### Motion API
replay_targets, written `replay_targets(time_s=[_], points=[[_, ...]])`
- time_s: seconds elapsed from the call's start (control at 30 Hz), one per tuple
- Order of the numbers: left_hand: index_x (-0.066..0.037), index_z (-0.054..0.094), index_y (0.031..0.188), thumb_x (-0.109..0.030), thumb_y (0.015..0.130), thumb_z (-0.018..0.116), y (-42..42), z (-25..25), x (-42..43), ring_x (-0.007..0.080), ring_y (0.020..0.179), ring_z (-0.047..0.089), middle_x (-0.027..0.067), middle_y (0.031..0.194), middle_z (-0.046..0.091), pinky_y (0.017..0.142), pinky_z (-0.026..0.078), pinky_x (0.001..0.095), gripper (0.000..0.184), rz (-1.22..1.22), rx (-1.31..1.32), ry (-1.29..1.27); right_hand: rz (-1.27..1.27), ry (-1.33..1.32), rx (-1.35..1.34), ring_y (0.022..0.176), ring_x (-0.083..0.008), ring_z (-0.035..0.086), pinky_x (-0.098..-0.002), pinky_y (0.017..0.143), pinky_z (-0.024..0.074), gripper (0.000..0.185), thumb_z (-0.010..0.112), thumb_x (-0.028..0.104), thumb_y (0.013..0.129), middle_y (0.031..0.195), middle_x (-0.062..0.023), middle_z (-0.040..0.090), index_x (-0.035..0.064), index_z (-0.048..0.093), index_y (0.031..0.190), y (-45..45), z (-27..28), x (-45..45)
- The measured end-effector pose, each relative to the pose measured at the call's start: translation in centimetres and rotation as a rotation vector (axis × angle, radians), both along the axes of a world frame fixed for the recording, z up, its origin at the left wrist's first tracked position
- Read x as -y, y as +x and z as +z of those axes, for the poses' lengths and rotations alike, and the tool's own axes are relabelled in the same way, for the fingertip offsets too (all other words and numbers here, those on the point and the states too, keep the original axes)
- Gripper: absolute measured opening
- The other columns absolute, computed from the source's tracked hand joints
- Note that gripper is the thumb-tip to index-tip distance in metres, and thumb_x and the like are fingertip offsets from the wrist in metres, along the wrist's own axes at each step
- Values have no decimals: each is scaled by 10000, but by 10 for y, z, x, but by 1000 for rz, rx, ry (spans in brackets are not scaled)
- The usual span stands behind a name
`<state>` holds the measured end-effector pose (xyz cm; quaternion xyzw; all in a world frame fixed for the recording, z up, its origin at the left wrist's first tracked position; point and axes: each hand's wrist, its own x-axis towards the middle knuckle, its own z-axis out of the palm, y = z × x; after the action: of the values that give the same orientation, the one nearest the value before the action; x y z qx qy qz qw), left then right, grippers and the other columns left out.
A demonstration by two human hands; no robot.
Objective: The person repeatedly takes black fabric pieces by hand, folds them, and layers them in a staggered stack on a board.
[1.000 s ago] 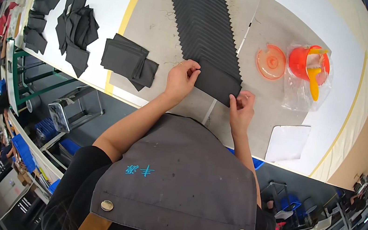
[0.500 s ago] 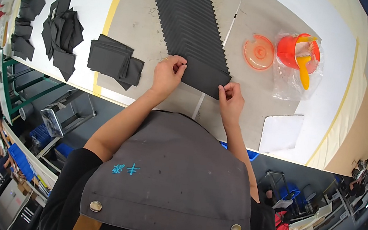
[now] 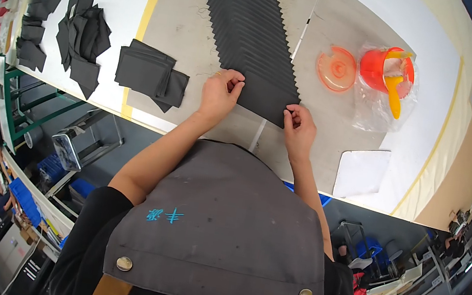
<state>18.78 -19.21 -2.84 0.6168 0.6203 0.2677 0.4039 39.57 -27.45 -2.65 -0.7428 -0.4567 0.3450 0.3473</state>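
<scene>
A long row of overlapping black fabric pieces runs away from me, its side edges stepped like saw teeth. At the near end lies the front black fabric piece, flat on the grey table surface. My left hand pinches its left corner between thumb and fingers. On the opposite side, the right corner sits in the pinch of my right hand. The fingertips cover both corners. Left of my left hand is a small stack of black fabric pieces.
Looser black piles lie farther left. To the right stand a red tub with a yellow-handled brush on a clear plastic bag, a translucent orange lid and a white card. The table's near edge runs before me.
Both hands keep their pinch on the front fabric piece, with little movement. The camera view has shifted slightly, so most table items appear a little farther right.
</scene>
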Motion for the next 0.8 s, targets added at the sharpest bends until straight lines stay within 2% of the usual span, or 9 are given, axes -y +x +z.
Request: replay_targets(time_s=[0.2,0.27,0.37,0.5,0.53,0.6,0.7,0.77,0.8], points=[[-36,690,909,-42,812,720,2,1,0,155,607,580,68,766,625,576,478,285,101,-10,-56,34,55,-3,32,612,-124,539,-272,560,455,146,703,49,839,781,-45,564,74,666,978,2,-1,0],[-43,680,907,-53,814,712,2,-9,1,193,630,605,80,781,628,590,493,316,99,-63,-103,157,145,26,222,631,-162,568,-301,567,469,160,686,88,861,811,-50,555,107,667,1019,4,4,-1],[-63,663,911,-79,801,705,5,-9,1,267,705,608,92,774,605,681,507,375,119,-53,-160,158,242,149,325,654,-199,588,-335,587,482,181,668,138,882,838,-53,547,140,661,1063,-6,17,-10],[-82,662,938,-88,804,700,-3,6,2,281,848,596,109,911,590,733,496,391,139,-12,-153,179,370,38,358,658,-201,586,-352,608,491,203,653,182,895,841,-44,551,147,657,1095,-25,21,-22],[-86,648,913,-119,801,692,-13,8,0,319,978,563,112,983,584,821,473,434,124,-1,-141,146,383,-9,387,658,-193,584,-352,608,491,212,651,189,896,838,-39,552,146,657,1103,-27,20,-25],[-103,655,892,-132,800,693,-54,10,-7,329,970,558,116,977,588,820,440,439,103,82,-312,362,389,15,376,638,-186,544,-340,594,465,227,661,177,889,794,-37,521,136,662,1113,-27,21,-27],[-96,655,939,-109,793,701,-134,13,-17,344,1010,521,123,1018,582,877,414,445,154,357,-573,471,380,24,362,619,-181,506,-332,577,436,252,672,158,880,744,-35,488,122,665,1130,-29,24,-25],[-57,633,1068,-100,782,733,-186,-3,-15,374,1090,489,183,1125,556,971,404,460,306,472,-686,363,394,26,382,619,-182,507,-334,578,436,254,672,153,879,742,-34,487,117,660,1129,-29,24,-25],[-36,611,1139,-152,796,756,-205,-6,-17,392,1105,481,211,1159,547,969,409,458,390,497,-625,206,397,27,385,619,-182,507,-334,578,436,254,672,153,879,742,-34,487,117,660,1129,-29,24,-25]])
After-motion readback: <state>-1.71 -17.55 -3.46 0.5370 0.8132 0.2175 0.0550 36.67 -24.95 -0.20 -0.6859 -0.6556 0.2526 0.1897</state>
